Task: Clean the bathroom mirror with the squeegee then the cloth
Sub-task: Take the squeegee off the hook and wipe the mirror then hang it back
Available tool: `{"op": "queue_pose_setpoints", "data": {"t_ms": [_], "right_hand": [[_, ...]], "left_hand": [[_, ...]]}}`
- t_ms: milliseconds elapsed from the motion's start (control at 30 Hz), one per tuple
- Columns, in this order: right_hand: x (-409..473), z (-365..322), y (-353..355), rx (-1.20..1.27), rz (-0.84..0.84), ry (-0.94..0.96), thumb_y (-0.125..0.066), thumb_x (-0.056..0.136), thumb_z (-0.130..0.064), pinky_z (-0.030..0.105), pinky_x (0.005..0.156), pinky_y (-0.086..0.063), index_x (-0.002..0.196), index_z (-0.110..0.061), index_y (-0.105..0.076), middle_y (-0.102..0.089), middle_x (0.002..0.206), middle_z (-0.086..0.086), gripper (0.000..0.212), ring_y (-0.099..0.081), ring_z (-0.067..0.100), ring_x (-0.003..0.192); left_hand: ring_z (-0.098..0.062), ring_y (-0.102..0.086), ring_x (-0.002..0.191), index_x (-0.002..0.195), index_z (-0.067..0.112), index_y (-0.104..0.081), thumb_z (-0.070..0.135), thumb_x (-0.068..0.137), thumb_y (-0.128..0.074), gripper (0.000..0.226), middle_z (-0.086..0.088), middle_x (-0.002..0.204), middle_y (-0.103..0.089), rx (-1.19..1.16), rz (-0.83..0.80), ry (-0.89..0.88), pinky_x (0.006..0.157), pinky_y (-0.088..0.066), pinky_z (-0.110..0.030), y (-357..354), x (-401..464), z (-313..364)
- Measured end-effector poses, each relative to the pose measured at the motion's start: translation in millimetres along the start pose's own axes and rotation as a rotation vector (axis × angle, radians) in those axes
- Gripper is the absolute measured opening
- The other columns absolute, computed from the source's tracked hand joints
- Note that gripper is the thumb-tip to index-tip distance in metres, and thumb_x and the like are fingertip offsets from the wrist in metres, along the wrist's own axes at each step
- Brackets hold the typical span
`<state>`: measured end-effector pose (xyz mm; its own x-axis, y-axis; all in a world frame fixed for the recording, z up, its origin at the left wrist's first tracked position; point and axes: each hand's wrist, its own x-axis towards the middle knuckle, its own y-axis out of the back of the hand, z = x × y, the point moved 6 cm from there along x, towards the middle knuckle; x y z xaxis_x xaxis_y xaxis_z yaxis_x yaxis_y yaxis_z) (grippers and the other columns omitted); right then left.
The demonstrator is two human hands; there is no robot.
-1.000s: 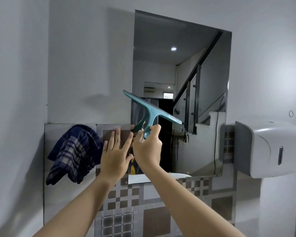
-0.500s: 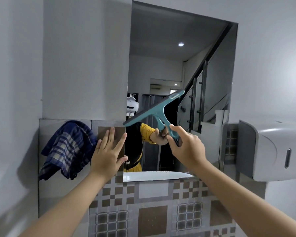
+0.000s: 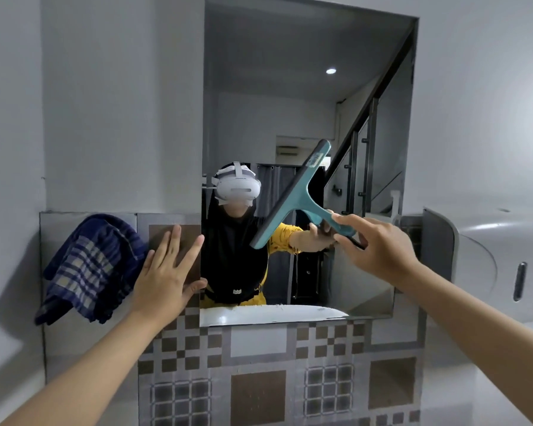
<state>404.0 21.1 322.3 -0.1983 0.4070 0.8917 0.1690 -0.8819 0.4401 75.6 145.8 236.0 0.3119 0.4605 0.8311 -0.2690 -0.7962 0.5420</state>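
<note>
The rectangular mirror (image 3: 290,96) hangs on the wall straight ahead and reflects a person wearing a white headset. My right hand (image 3: 379,247) grips the handle of a teal squeegee (image 3: 296,195), whose blade slants steeply across the mirror's lower middle, upper end to the right. My left hand (image 3: 170,272) rests flat with spread fingers on the tiled wall just left of the mirror's lower left corner. A blue plaid cloth (image 3: 90,265) hangs on the wall left of that hand.
A grey paper dispenser (image 3: 493,262) juts from the wall right of the mirror. Patterned brown and grey tiles (image 3: 259,373) cover the wall below it. A plain wall closes in on the left.
My right hand has swung the squeegee to the right and turned its blade steeper against the mirror. The view has moved closer. My left hand stays flat on the wall.
</note>
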Motion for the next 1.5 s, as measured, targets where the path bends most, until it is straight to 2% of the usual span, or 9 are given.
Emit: {"op": "queue_pose_setpoints", "data": {"t_ms": [100, 167, 233, 300, 667, 800, 1000, 1300, 1500], "right_hand": [[-14.3, 31.1, 12.6, -0.005, 0.008, -0.068, -0.075, 0.079, -0.023, 0.02, 0.045, -0.031, 0.115, -0.022, -0.067, -0.033, 0.055, -0.021, 0.037, -0.035, 0.013, 0.043], [-26.0, 51.7, 20.3, -0.025, 0.008, -0.125, -0.074, 0.081, -0.025, 0.026, 0.044, -0.04, 0.116, -0.024, -0.066, -0.049, 0.058, -0.017, 0.036, -0.043, 0.018, 0.044], [-36.2, 65.0, 25.9, -0.035, 0.0, -0.154, -0.073, 0.082, -0.026, 0.031, 0.046, -0.047, 0.117, -0.025, -0.065, -0.06, 0.066, -0.007, 0.036, -0.049, 0.022, 0.048], [-42.2, 69.5, 28.8, -0.025, 0.002, -0.169, -0.073, 0.082, -0.025, 0.028, 0.046, -0.044, 0.116, -0.025, -0.065, -0.054, 0.062, -0.009, 0.035, -0.046, 0.02, 0.047], [-90.6, 76.8, 12.8, 0.14, 0.039, -0.367, -0.073, 0.083, -0.017, 0.034, 0.044, -0.049, 0.114, -0.014, -0.063, -0.066, 0.069, 0.009, 0.032, -0.057, 0.028, 0.049], [-99.5, 63.2, 1.9, 0.278, 0.061, -0.49, -0.071, 0.084, -0.017, 0.039, 0.054, -0.056, 0.111, -0.017, -0.061, -0.067, 0.083, 0.006, 0.029, -0.063, 0.03, 0.063], [-104.5, 28.1, -12.1, 0.479, 0.143, -0.757, -0.066, 0.088, -0.019, 0.015, 0.043, -0.042, 0.101, -0.018, -0.058, -0.062, 0.087, 0.002, 0.015, -0.052, 0.018, 0.055], [-88.1, -44.9, -43.5, 0.714, 0.204, -1.096, -0.049, 0.096, -0.027, 0.025, 0.04, -0.037, 0.109, -0.018, -0.041, -0.052, 0.073, 0.007, 0.018, -0.044, 0.017, 0.045], [-71.0, -92.4, -66.2, 0.909, 0.305, -1.23, -0.049, 0.096, -0.023, 0.019, 0.034, -0.041, 0.106, -0.018, -0.036, -0.057, 0.089, 0.015, 0.016, -0.054, 0.021, 0.048]], "left_hand": [[-0.033, -0.011, 0.141, 0.147, 0.028, -0.014, 0.066, 0.08, -0.025, 0.078, -0.015, 0.155, -0.007, -0.001, 0.002, 0.004, 0.105, -0.022, -0.052, 0.6, 0.4, 0.5], [-0.033, -0.012, 0.141, 0.147, 0.028, -0.015, 0.065, 0.079, -0.029, 0.079, -0.015, 0.156, -0.007, 0.0, -0.001, 0.008, 0.105, -0.022, -0.052, 0.0, 1.0, 0.3], [-0.034, -0.013, 0.141, 0.147, 0.028, -0.016, 0.062, 0.081, -0.043, 0.078, -0.015, 0.155, -0.007, -0.007, 0.006, 0.006, 0.105, -0.025, -0.055, -1.3, 1.4, 0.8], [-0.034, -0.014, 0.14, 0.146, 0.028, -0.018, 0.053, 0.079, -0.057, 0.083, -0.016, 0.155, -0.007, -0.027, 0.01, 0.014, 0.104, -0.027, -0.057, -1.8, 1.3, 1.2], [-0.039, -0.017, 0.139, 0.146, 0.026, -0.018, 0.048, 0.076, -0.061, 0.086, -0.019, 0.154, -0.008, -0.037, -0.004, -0.002, 0.103, -0.027, -0.059, 0.5, 2.3, 2.4], [-0.04, -0.016, 0.139, 0.146, 0.025, -0.018, 0.046, 0.076, -0.062, 0.086, -0.019, 0.154, -0.008, -0.061, -0.004, -0.003, 0.102, -0.027, -0.06, 0.2, 2.2, 2.5], [-0.04, -0.015, 0.139, 0.147, 0.025, -0.017, 0.045, 0.077, -0.063, 0.086, -0.02, 0.154, -0.008, -0.069, -0.01, 0.001, 0.103, -0.027, -0.06, -0.6, 2.1, 3.1], [-0.037, -0.007, 0.141, 0.147, 0.026, -0.012, 0.045, 0.078, -0.062, 0.087, -0.017, 0.155, 0.0, -0.076, -0.037, 0.024, 0.106, -0.025, -0.057, -4.3, 3.0, 1.5], [-0.04, -0.011, 0.14, 0.147, 0.024, -0.017, 0.041, 0.076, -0.068, 0.089, -0.02, 0.154, -0.006, -0.088, -0.036, 0.029, 0.105, -0.026, -0.057, -1.5, 2.6, 3.7]]}}
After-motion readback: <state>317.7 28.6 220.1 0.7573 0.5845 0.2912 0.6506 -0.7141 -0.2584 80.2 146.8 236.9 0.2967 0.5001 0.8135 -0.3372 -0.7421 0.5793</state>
